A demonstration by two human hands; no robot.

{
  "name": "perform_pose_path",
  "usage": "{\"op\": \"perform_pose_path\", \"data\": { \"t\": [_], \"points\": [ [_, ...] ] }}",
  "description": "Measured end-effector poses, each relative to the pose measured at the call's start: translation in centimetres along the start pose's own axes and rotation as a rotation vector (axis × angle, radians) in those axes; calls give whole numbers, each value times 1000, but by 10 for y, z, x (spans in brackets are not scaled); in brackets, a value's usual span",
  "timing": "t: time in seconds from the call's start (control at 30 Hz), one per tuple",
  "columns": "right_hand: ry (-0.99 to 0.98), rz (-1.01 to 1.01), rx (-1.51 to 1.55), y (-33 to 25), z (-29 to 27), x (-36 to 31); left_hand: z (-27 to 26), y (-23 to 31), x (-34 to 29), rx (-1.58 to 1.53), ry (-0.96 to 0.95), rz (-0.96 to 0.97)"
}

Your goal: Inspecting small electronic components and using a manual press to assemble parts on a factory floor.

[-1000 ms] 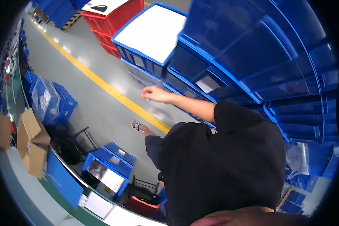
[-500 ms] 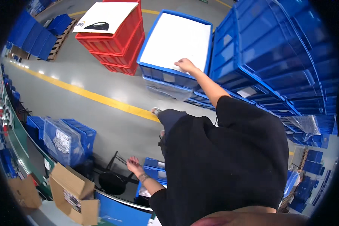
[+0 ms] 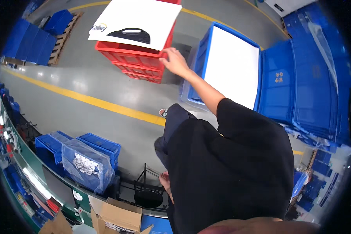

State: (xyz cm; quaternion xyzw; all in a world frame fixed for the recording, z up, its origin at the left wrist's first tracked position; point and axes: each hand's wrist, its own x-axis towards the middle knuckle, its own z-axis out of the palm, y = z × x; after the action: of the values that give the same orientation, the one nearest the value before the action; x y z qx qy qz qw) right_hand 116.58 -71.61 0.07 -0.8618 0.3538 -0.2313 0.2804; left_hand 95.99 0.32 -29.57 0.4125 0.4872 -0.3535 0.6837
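Note:
My right hand (image 3: 174, 62) reaches out to the near right corner of a stack of red plastic crates (image 3: 138, 60). Its thumb stands apart from the fingers beside the rim; whether it touches the crate is unclear. Across the top crate lies a white printed cardboard sheet (image 3: 144, 19) with a black appliance picture, its corner close to my fingertips. Right of that hand stands a blue crate (image 3: 199, 58) with a plain white sheet (image 3: 234, 62) over it. Low at my side hangs my left hand (image 3: 165, 180), partly behind my black shirt, its fingers hard to make out.
Large blue crates (image 3: 279, 82) stand at the right. Behind me on the left are plastic-wrapped blue crates (image 3: 87, 163), a black round stool (image 3: 148, 198), an open carton (image 3: 121, 212) and a green-edged workbench (image 3: 35, 160). A yellow line (image 3: 85, 98) crosses the grey floor.
My right hand has left the white sheet on the blue crate and moved left to the red crates. My left hand has drawn in against my body. The view has shifted left.

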Motion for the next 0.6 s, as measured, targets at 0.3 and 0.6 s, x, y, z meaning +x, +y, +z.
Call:
{"op": "perform_pose_path", "data": {
  "t": [0.3,0.6],
  "points": [
    [-92,-116,122,-110,145,135,221,191,5,-102,290,183],
    [-967,523,235,-87,372,98,275,436,139,-62,-6,388]
  ]
}}
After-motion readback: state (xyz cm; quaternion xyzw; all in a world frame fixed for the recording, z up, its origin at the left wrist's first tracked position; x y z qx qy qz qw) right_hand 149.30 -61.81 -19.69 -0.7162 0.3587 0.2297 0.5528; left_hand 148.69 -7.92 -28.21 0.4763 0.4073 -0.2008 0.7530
